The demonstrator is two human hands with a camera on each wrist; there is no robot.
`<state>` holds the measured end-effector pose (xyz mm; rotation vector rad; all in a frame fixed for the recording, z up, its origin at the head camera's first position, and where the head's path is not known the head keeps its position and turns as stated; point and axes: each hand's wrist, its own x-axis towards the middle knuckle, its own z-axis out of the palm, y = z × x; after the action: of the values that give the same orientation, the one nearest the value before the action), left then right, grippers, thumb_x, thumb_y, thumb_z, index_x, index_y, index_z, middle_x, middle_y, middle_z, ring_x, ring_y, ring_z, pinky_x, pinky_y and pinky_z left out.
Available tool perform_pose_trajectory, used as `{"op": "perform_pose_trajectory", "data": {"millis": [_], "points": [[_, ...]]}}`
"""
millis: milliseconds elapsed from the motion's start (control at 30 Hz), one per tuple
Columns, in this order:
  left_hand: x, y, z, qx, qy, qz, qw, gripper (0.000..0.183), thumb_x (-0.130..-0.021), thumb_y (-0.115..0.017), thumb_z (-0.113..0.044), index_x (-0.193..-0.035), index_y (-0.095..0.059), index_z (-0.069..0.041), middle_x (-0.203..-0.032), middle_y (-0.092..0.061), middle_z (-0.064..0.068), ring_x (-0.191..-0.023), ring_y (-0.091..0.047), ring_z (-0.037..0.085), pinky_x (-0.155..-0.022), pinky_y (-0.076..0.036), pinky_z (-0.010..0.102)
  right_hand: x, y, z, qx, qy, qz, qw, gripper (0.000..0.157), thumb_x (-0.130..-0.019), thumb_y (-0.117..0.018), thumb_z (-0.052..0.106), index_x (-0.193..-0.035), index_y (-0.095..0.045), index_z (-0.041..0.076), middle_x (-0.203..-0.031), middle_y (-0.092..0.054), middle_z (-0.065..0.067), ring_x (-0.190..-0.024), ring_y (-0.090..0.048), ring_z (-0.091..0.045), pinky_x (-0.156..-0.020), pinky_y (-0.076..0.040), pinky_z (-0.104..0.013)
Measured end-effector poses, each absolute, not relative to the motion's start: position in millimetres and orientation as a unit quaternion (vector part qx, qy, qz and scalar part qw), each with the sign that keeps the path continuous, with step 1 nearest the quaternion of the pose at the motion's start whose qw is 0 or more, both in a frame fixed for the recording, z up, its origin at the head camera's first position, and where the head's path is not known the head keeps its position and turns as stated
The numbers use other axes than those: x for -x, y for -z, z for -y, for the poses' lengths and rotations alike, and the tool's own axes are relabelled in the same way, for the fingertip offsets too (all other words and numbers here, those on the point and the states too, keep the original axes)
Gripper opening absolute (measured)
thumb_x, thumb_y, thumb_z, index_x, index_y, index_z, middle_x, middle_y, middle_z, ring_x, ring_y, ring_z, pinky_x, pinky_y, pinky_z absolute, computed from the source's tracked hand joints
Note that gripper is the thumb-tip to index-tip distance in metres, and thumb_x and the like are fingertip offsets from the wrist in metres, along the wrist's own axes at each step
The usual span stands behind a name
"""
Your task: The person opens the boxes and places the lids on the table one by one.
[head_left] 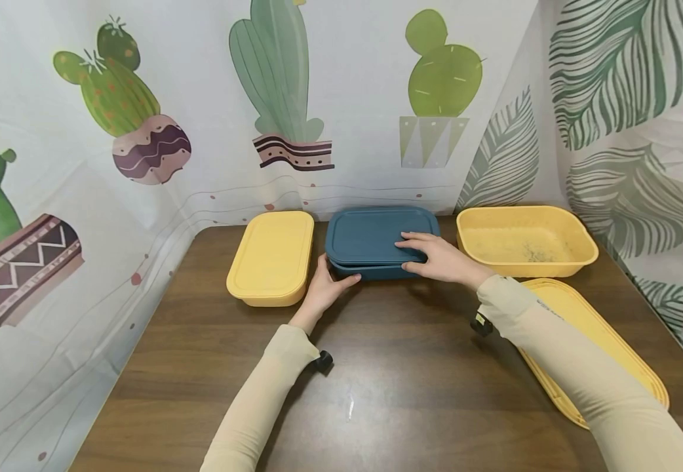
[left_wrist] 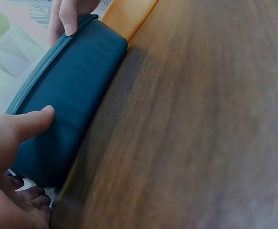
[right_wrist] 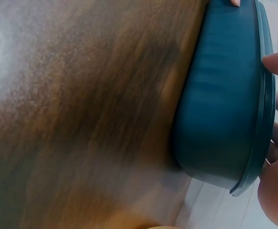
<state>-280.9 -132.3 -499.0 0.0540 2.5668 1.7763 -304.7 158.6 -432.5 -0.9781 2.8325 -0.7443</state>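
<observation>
A dark blue food container sits at the back middle of the table, with its blue lid on top. The lid's front left edge stands slightly off the rim. My left hand grips the container's front left corner, thumb on the front wall and fingers round the side. Near the front right, my right hand holds the lid, its thumb at the lid's edge and its fingers spread over the top. In the right wrist view, the lid's rim shows beside that thumb.
A lidded yellow container stands left of the blue one. To the right is an uncovered yellow container. A loose yellow lid lies partly under my right forearm. A patterned cloth hangs behind the wooden table.
</observation>
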Motion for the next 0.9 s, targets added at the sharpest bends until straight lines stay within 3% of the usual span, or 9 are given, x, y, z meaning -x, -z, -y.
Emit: {"op": "perform_pose_trajectory", "data": {"millis": [400,900], "points": [[279.7,497.6,132.1,-0.027,-0.581,-0.814,0.012,0.099,-0.083,-0.085,-0.029,-0.157,-0.023,-0.009,-0.155,-0.04,0.013,-0.142,-0.038,0.023,-0.112,-0.037,0.042,309.0,425.4,-157.8,0.316,0.232,-0.919,0.027,0.054,-0.098,-0.065,0.034,-0.144,-0.056,0.006,-0.157,-0.038,-0.02,-0.144,-0.033,-0.041,-0.114,-0.028,-0.059],[279.2,497.0,131.7,-0.035,-0.586,-0.809,0.003,0.096,-0.082,-0.086,-0.025,-0.156,-0.025,-0.009,-0.155,-0.04,0.012,-0.143,-0.037,0.022,-0.114,-0.034,0.04,325.9,424.3,-155.4,0.312,0.202,-0.928,0.028,0.056,-0.098,-0.065,0.032,-0.145,-0.054,0.004,-0.156,-0.038,-0.022,-0.143,-0.034,-0.043,-0.113,-0.03,-0.059]]}}
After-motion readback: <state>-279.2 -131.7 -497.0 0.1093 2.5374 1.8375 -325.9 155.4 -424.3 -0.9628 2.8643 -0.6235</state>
